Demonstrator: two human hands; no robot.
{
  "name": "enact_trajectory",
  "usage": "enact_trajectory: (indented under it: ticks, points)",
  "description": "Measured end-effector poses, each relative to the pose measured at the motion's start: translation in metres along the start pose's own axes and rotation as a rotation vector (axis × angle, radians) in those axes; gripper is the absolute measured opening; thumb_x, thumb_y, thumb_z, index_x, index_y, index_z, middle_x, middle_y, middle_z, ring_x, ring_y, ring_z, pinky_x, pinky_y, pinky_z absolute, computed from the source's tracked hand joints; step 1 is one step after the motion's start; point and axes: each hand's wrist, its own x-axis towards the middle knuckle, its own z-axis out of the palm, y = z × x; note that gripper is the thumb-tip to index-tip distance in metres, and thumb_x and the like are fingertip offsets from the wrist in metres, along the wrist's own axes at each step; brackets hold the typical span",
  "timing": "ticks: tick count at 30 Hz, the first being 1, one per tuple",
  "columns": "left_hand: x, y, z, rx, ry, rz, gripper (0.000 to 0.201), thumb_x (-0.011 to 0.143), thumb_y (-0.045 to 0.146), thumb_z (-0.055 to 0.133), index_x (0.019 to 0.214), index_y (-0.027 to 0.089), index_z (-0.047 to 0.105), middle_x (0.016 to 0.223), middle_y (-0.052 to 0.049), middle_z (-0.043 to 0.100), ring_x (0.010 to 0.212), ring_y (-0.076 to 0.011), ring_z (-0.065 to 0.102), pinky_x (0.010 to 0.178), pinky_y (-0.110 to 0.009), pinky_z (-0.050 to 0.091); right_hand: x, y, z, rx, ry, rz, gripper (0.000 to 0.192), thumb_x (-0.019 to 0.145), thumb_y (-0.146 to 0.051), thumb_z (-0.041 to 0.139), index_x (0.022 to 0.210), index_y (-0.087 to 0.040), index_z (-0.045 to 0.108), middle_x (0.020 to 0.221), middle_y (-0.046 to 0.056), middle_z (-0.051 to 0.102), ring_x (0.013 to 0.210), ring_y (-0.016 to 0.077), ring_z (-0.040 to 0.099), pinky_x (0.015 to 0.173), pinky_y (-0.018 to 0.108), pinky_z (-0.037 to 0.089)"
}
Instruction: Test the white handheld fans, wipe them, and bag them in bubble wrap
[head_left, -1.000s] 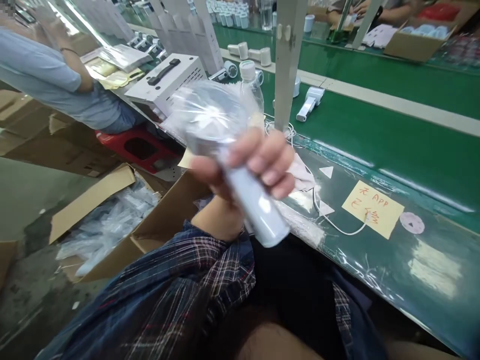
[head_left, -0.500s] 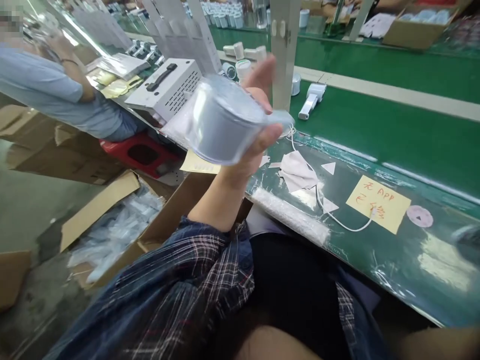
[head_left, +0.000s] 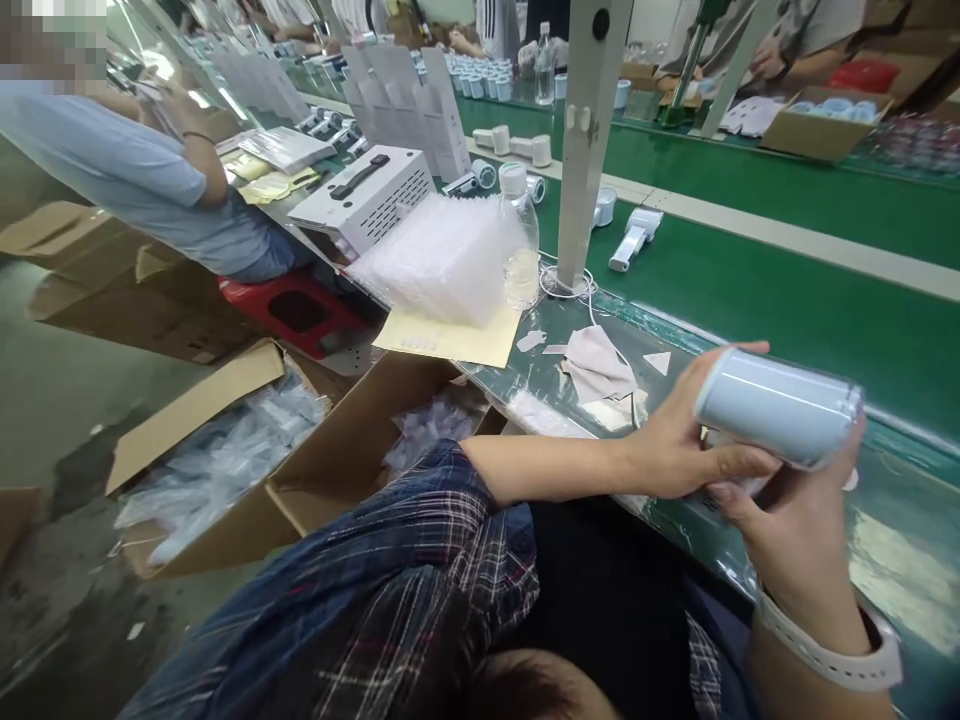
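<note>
Over the right part of the worktop I hold a light-blue handheld device (head_left: pixel 780 405) with a drum-shaped head, its smooth curved side facing up. My left hand (head_left: pixel 686 440) grips it at the left end, thumb underneath. Closed round its right end is my right hand (head_left: pixel 806 515), with a white watch strap (head_left: pixel 832 650) on the wrist. The device's handle is mostly hidden by my hands. Left of them lie a pale cloth (head_left: pixel 598 362) and a white triangular piece (head_left: pixel 658 362), on the green worktop (head_left: pixel 900 540).
A stack of clear film (head_left: pixel 442 255), a plastic bottle (head_left: pixel 520 240) and a metal post (head_left: pixel 585 140) stand left. Another device (head_left: pixel 636 240) lies on the green belt (head_left: pixel 787 270). Open cartons (head_left: pixel 330 450) hold plastic bags. A co-worker (head_left: pixel 127 160) sits at the left.
My left hand has brought the device down and right from in front of the post. My right hand has come in and holds it too. The view has shifted slightly.
</note>
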Motion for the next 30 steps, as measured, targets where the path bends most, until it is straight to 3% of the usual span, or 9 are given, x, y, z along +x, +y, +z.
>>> enact_trajectory:
  ticks: [2, 4, 7, 10, 14, 20, 24, 27, 30]
  points:
    - [0.002, 0.003, -0.01, 0.212, -0.15, -0.075, 0.094, 0.099, 0.074, 0.068, 0.169, 0.022, 0.032, 0.181, -0.022, 0.029, 0.172, -0.037, 0.028, 0.139, -0.058, 0.032, 0.01, 0.01, -0.029, -0.233, 0.048, 0.118, 0.153, 0.052, -0.087, 0.089, 0.179, -0.035, 0.021, 0.161, 0.02, 0.059, 0.131, 0.053, 0.068, 0.102, 0.075, 0.056]
    - [0.002, 0.009, -0.048, 0.573, -0.118, -0.067, 0.076, 0.103, 0.06, 0.07, 0.164, 0.028, 0.041, 0.181, -0.017, 0.03, 0.173, -0.0359, 0.024, 0.138, -0.06, 0.033, 0.022, 0.027, -0.062, -0.552, 0.11, 0.271, 0.144, 0.056, -0.087, 0.085, 0.178, -0.033, 0.032, 0.148, 0.023, 0.069, 0.113, 0.0568, 0.073, 0.089, 0.075, 0.057]
    - [-0.007, 0.018, -0.152, 1.057, 0.46, 0.033, 0.041, 0.107, 0.045, 0.063, 0.143, 0.028, 0.055, 0.164, -0.015, 0.05, 0.161, -0.0336, 0.042, 0.127, -0.061, 0.044, 0.032, 0.055, -0.096, -0.852, 0.094, 0.397, 0.129, 0.069, -0.081, 0.079, 0.176, -0.022, 0.039, 0.135, 0.029, 0.074, 0.108, 0.0597, 0.072, 0.083, 0.071, 0.056]
    - [-0.03, 0.017, -0.266, 1.224, 0.975, 0.022, 0.03, 0.1, 0.038, 0.07, 0.124, 0.023, 0.058, 0.137, -0.016, 0.062, 0.134, -0.0311, 0.058, 0.116, -0.059, 0.047, 0.029, 0.068, -0.101, -0.959, 0.102, 0.247, 0.107, 0.084, -0.073, 0.068, 0.171, -0.014, 0.046, 0.128, 0.032, 0.073, 0.121, 0.0626, 0.067, 0.085, 0.072, 0.055]
    - [-0.06, 0.007, -0.338, 1.339, 0.987, -0.179, 0.05, 0.084, 0.056, 0.084, 0.108, 0.02, 0.06, 0.139, -0.012, 0.06, 0.154, -0.0326, 0.035, 0.13, -0.065, 0.015, 0.015, 0.055, -0.085, -1.008, 0.248, -0.089, 0.067, 0.099, -0.054, 0.057, 0.157, -0.021, 0.06, 0.147, 0.03, 0.062, 0.149, 0.0634, 0.047, 0.104, 0.08, 0.046]
    - [-0.066, 0.026, -0.35, 1.39, 0.905, -0.141, 0.03, 0.099, 0.055, 0.065, 0.1, 0.025, 0.07, 0.121, -0.004, 0.069, 0.136, -0.0285, 0.047, 0.131, -0.07, 0.01, 0.001, 0.047, -0.092, -0.951, 0.168, 0.107, 0.05, 0.098, -0.063, 0.049, 0.113, -0.022, 0.074, 0.102, 0.021, 0.07, 0.104, 0.0495, 0.066, 0.083, 0.068, 0.056]
    - [-0.052, 0.055, -0.349, 1.229, 0.907, -0.014, 0.044, 0.098, 0.073, 0.066, 0.106, 0.03, 0.069, 0.087, 0.002, 0.062, 0.107, -0.0225, 0.051, 0.105, -0.058, 0.041, -0.007, 0.063, -0.097, -1.04, 0.105, 0.127, 0.052, 0.095, -0.069, 0.05, 0.102, -0.022, 0.071, 0.098, 0.021, 0.069, 0.091, 0.0449, 0.068, 0.068, 0.058, 0.055]
    - [-0.031, 0.055, -0.285, 1.053, 0.908, 0.148, 0.05, 0.09, 0.076, 0.076, 0.101, 0.03, 0.06, 0.073, 0.004, 0.052, 0.08, -0.0174, 0.048, 0.075, -0.039, 0.041, -0.011, 0.068, -0.084, -1.051, -0.03, 0.252, 0.047, 0.093, -0.069, 0.053, 0.095, -0.024, 0.065, 0.08, 0.014, 0.067, 0.062, 0.033, 0.061, 0.052, 0.046, 0.044]
    - [-0.01, 0.028, -0.176, 1.084, 0.532, 0.001, 0.042, 0.101, 0.065, 0.07, 0.091, 0.025, 0.058, 0.076, 0.0, 0.058, 0.073, -0.0166, 0.05, 0.07, -0.038, 0.044, -0.01, 0.065, -0.068, -1.045, -0.053, 0.323, 0.05, 0.093, -0.071, 0.051, 0.098, -0.023, 0.064, 0.074, 0.013, 0.066, 0.059, 0.0328, 0.06, 0.052, 0.044, 0.042]
